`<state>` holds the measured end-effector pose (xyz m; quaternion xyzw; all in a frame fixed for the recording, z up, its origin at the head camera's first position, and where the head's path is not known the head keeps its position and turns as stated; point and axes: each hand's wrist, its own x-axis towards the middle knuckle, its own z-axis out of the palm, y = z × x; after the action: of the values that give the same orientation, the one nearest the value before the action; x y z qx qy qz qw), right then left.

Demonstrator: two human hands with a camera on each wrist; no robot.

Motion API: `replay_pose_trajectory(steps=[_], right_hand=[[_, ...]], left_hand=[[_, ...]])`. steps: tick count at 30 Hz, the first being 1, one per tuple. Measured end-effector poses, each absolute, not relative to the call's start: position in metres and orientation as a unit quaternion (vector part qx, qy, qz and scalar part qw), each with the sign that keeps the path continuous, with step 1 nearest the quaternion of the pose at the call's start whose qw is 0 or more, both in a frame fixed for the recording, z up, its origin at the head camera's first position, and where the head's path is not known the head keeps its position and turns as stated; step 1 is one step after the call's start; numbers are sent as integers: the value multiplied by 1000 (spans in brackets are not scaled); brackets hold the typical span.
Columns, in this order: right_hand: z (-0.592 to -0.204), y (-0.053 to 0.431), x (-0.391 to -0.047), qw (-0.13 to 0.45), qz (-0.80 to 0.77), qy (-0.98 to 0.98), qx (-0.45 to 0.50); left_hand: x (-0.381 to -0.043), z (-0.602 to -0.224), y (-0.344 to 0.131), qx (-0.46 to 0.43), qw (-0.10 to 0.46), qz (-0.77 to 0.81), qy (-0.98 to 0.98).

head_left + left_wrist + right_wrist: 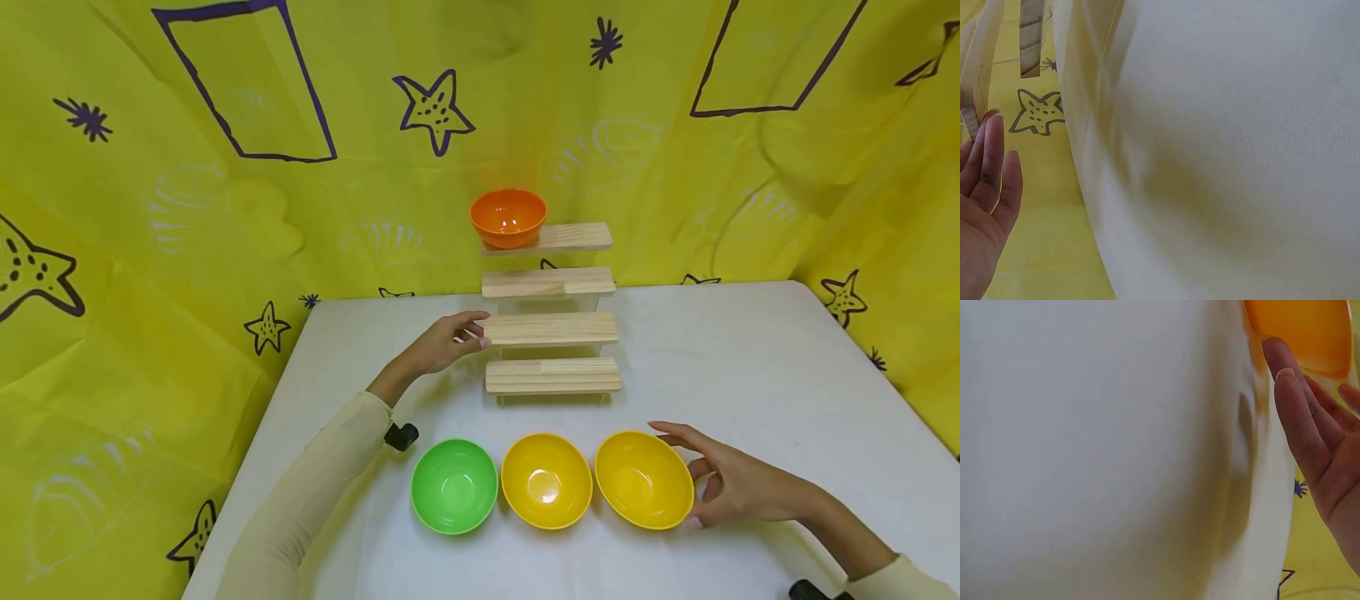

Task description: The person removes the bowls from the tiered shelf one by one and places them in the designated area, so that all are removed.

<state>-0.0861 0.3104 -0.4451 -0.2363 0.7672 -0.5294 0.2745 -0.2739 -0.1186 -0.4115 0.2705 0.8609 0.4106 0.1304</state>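
My left hand point(448, 342) holds the left end of a wooden step point(551, 330), thumb at its front edge and fingers behind. This is the second step up of a four-step display stand. In the left wrist view, the fingers point(992, 153) reach up to the wood. My right hand point(738, 479) grips the right side of a yellow bowl point(641, 479), which tilts with that side raised. The right wrist view shows fingertips point(1275, 347) against the bowl's outside point(1307, 331). Another yellow bowl point(547, 481) and a green bowl point(454, 487) stand to its left.
An orange bowl point(508, 218) sits on the left part of the top step point(573, 238). More wooden steps point(549, 283) lie below it, the lowest step point(552, 377) nearest the bowls. A yellow patterned cloth point(360, 192) hangs around the white table point(697, 358).
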Motion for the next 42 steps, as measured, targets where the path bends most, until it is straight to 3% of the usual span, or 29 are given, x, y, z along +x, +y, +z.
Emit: replay_pose_trajectory(steps=[20, 42], right_hand=[[-402, 314, -127, 112, -479, 825, -279], [-347, 288, -187, 103, -460, 834, -287]], left_hand=[[-275, -411, -116, 271, 125, 413, 860], [-275, -411, -117, 264, 131, 406, 865]])
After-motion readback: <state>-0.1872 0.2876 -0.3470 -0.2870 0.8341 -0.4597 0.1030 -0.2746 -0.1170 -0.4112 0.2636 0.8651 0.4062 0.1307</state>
